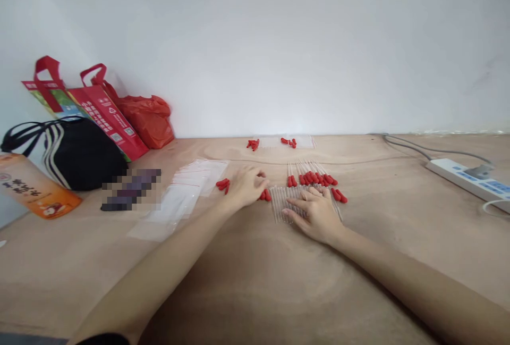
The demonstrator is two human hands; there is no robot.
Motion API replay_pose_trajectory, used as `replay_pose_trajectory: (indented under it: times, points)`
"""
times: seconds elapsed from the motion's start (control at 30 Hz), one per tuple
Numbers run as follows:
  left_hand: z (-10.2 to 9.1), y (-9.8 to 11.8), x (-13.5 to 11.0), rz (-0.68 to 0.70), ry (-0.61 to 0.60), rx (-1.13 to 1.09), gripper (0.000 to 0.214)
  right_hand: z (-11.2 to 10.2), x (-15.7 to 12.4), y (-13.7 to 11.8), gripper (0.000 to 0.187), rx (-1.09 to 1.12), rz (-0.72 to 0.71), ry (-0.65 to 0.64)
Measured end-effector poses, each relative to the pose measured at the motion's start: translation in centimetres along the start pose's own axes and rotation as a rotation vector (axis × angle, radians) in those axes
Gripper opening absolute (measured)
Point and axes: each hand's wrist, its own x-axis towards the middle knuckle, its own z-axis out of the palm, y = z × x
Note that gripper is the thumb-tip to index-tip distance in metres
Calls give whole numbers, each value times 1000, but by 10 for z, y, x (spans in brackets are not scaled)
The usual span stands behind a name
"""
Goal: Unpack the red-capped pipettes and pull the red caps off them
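My left hand (247, 185) hovers low over the table beside a few red rubber bulbs (265, 194). Its fingers are bent with a gap showing between them, and no held thing is visible. My right hand (314, 215) lies with spread fingers on a row of thin clear tubes (281, 207), covering part of them. Just beyond it, several tubes fitted with red bulbs (316, 178) lie side by side, bulbs toward me. Two more red bulbs (339, 195) are right of my right hand. To the left of my left hand sits a small group of red bulbs (223, 184).
Clear plastic bags (179, 191) lie left of centre. Against the wall is another clear bag (305, 141) with red bulbs. A power strip (470, 177) with cables stands right. At left are a black drawstring bag (85, 153), a red bag (147, 119) and an orange package (43, 188).
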Motion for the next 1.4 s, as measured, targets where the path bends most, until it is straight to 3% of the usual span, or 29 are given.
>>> replay_pose_trajectory:
  times: [0.07, 0.1, 0.3, 0.47, 0.63, 0.7, 0.77, 0.87, 1.0, 1.13, 1.3, 1.4]
  points:
    - [11, 18, 18, -81, -199, -83, 19, -3, -1, 4, 28, -6, 43, 54]
    - [16, 25, 26, -93, -242, -101, 22, -5, -2, 8, 28, -17, 59, 74]
    - [39, 37, 54, -143, -386, -143, 46, -13, -20, 37, 25, -107, 110, 161]
    - [44, 35, 58, -221, -369, -135, 40, -14, -26, 45, 23, -126, 131, 199]
    - [24, 31, 45, -277, -204, -99, 36, -13, -25, 44, 22, -114, 125, 238]
    - [13, 25, 28, -226, -109, -102, 34, -12, -25, 44, 24, -102, 121, 267]
    - [4, 18, 5, -73, 18, -140, 32, -11, -24, 44, 32, -75, 100, 320]
    - [1, 8, -31, 181, 112, -162, 25, -13, -22, 40, 47, -50, -9, 387]
    - [7, 4, -60, 421, 192, -147, 20, -17, -22, 27, 44, -72, -202, 312]
    - [15, 5, -64, 501, 221, -157, 19, -15, -22, 17, 29, -59, -302, 274]
    - [17, 8, -65, 532, 211, -217, 23, -10, -21, 10, 17, -46, -292, 258]
    - [16, 9, -66, 532, 162, -229, 24, -9, -20, 6, 20, -33, -282, 210]
